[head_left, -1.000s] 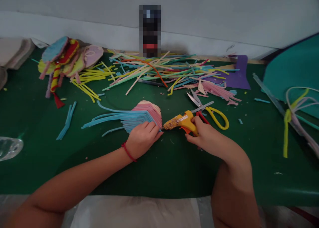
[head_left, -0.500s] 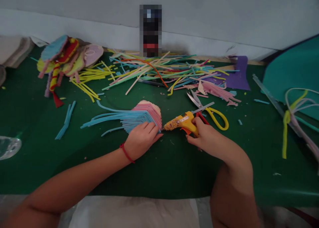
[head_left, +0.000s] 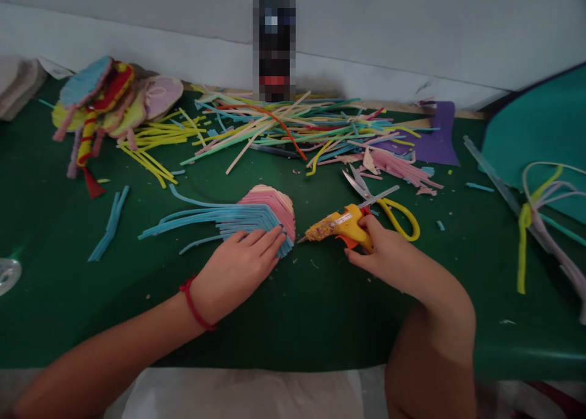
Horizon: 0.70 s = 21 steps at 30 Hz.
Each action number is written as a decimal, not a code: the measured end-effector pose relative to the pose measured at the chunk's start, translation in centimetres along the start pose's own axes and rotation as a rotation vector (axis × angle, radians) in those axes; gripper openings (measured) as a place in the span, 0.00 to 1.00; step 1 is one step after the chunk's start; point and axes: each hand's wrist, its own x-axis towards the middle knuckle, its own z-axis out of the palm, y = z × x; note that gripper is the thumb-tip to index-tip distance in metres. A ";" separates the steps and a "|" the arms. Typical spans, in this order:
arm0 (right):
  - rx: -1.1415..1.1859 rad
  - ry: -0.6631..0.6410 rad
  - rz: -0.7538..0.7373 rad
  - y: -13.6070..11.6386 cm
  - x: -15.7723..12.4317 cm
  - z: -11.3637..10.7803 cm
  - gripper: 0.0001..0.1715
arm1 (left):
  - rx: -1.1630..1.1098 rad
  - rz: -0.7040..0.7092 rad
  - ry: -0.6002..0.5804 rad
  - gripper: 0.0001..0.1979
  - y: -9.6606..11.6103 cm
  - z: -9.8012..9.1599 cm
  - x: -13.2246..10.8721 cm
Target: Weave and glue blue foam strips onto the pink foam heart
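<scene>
1. Several blue strip ends (head_left: 201, 213) trail loose, uneven, left of the striped panel (head_left: 263, 211).
2. Left grip (head_left: 240, 266) unclenched, resting flat on panel, which lies on worktop (head_left: 315, 321); pink rows (head_left: 280, 204) and blue rows (head_left: 249, 219) look laid, ends untrimmed.
3. Right grip (head_left: 387, 248) clasps yellow glue gun (head_left: 343, 222), nozzle (head_left: 302, 240) near panel's right corner, apart.

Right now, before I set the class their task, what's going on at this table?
A person is working with bare hands on a pink-and-blue piece made of folded strips. The left hand lies over its blue strips, fingers spread flat. The right hand holds a yellow glue gun, its nozzle pointing at the piece's edge. Scissors lie just behind the gun, and loose coloured strips are heaped farther back.
</scene>
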 end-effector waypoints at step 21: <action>0.128 0.241 -0.009 1.1 1.0 -0.3 0.24 | -0.002 -0.023 -0.281 0.24 0.4 0.0 -0.2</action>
